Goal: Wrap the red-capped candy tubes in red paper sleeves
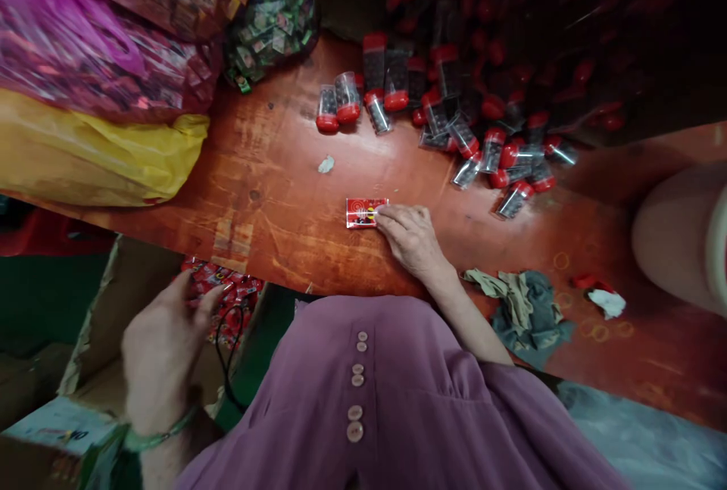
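Observation:
A small red printed packet [359, 214] lies flat on the reddish-brown wooden table [273, 195]. My right hand [413, 238] has its fingers pressed together on the packet's right end. Below the table edge, to the left, my left hand [164, 346] hovers with thumb and fingers apart, slightly blurred, and a green bangle circles its wrist. Just beyond those fingers are many red wrapped packets [235, 289] in an open cardboard box [105, 316]. I see nothing held in the left hand.
Clear tubes with red caps [491, 149] are heaped at the back right. Stuffed plastic bags [102, 149] fill the back left. Crumpled cloth [528, 316], rubber bands [599, 332] and a pale bucket [675, 240] are on the right. A white scrap [326, 164] lies behind the packet.

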Demonstrator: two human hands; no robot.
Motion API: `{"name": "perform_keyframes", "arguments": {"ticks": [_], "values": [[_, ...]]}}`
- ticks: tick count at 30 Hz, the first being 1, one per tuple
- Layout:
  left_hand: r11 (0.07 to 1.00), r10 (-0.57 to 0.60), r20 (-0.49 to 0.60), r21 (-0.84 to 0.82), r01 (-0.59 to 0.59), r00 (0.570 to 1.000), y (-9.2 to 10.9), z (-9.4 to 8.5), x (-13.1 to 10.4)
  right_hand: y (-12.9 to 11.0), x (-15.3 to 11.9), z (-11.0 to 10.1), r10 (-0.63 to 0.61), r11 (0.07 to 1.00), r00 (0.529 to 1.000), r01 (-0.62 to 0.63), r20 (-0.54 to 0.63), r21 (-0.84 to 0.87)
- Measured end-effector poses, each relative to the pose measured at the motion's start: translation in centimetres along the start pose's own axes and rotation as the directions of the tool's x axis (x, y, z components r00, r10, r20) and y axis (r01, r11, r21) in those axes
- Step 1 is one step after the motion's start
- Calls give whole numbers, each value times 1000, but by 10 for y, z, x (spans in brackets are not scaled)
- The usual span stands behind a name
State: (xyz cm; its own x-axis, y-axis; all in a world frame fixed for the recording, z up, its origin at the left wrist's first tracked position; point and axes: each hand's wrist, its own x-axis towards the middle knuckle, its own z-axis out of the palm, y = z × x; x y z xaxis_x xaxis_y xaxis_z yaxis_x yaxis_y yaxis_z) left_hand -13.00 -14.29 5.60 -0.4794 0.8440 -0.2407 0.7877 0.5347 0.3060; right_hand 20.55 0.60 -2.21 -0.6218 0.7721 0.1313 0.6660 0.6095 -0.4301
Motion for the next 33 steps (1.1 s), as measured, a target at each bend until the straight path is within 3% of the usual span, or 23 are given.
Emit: {"name": "perform_keyframes", "arguments": {"ticks": [1, 2, 3, 4, 6, 8, 12, 15, 17, 19, 22, 26, 29, 33], "values": [[989, 147, -40, 27, -146, 988, 23, 12, 4, 1, -1, 1, -21, 1000, 1000, 21, 6, -20], [942, 328, -73, -48, -332, 942, 47, 27, 9, 1, -1, 2, -37, 999, 999, 38, 17, -37], [847, 507, -109, -125, -517, 855, 72, 43, 14, 1, -1, 3, -48, 997, 998, 50, 29, -50], [757, 622, -111, -170, -631, 775, 95, 59, 19, 0, -1, 3, -54, 997, 998, 57, 43, -60], [621, 758, -123, -166, -766, 641, 132, 89, 27, -2, 0, 3, -61, 996, 996, 65, 60, -67], [559, 816, -96, -123, -820, 570, 153, 110, 33, -4, 0, 2, -61, 996, 996, 65, 59, -59], [540, 839, -58, -37, -841, 542, 161, 125, 38, -4, 5, -12, -21, 999, 994, 18, 108, 30], [510, 856, -87, -9, -860, 509, 158, 124, 41, 3, 25, -32, -16, 979, 962, -40, 272, 198], [490, 864, -124, -21, -872, 488, 158, 123, 44, 8, 53, -43, -20, 975, 946, -53, 324, 216], [480, 863, -152, -53, -876, 482, 159, 122, 47, 10, 92, -49, 10, 996, 976, -30, 216, 89], [486, 855, -127, -146, -862, 504, 163, 120, 51, 10, 158, -43, -109, 989, 982, 122, 153, -82], [517, 843, -42, -215, -829, 536, 166, 117, 54, 12, 218, -26, -137, 959, 919, 217, 370, -184], [543, 835, -2, -152, -826, 550, 168, 118, 53, 14, 223, -22, -116, 951, 907, 219, 405, -217], [535, 845, -17, -28, -845, 535, 168, 121, 50, 18, 195, -25, -86, 950, 918, 192, 387, -245]]}}
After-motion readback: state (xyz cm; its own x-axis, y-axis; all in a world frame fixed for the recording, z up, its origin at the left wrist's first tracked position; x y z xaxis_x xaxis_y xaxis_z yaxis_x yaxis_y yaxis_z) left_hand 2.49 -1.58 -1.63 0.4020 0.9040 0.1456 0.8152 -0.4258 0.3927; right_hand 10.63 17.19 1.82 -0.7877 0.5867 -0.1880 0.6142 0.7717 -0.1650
